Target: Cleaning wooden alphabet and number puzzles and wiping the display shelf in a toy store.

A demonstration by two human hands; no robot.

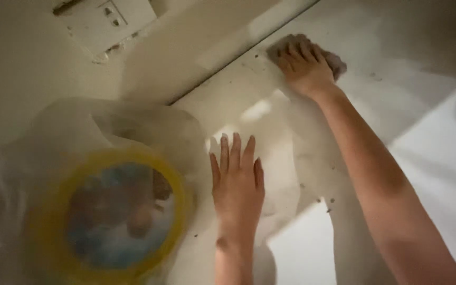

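My right hand (304,66) is stretched far forward, pressing a grey cloth (336,62) flat on a white countertop (249,89) near the wall. My left hand (237,182) rests flat on the same surface, fingers together and pointing forward, holding nothing. Just left of that hand lies a translucent plastic bag (106,200) with a round yellow-rimmed, blue-centred item inside.
A pale wall (22,63) rises behind the counter, with a white wall socket plate (106,21) at the top left. Small dark specks dot the counter. A brighter white surface (439,158) lies at the right, below the counter's edge.
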